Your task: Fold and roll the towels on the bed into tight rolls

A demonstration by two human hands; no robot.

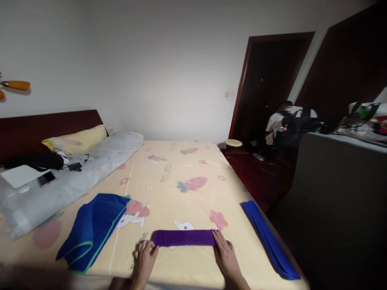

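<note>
A purple folded cloth (185,238) lies as a long flat strip on the bed near me. At its left end, my left hand (145,253) is closed, with the thumb and fingertips pinching the lower corner. My right hand (225,251) rests on the opposite end, its fingers stretched out flat over the edge. To the left lies a loosely folded blue cloth with green edging (98,229). A folded blue cloth strip (270,239) runs along the bed's right edge.
The bed (169,209) has a patterned yellow sheet. A grey rolled quilt (99,161), a yellow pillow (77,139) and a phone (47,179) are at left. Beyond the right edge are a stool (233,143), a seated person (273,127) and a dark panel (338,201).
</note>
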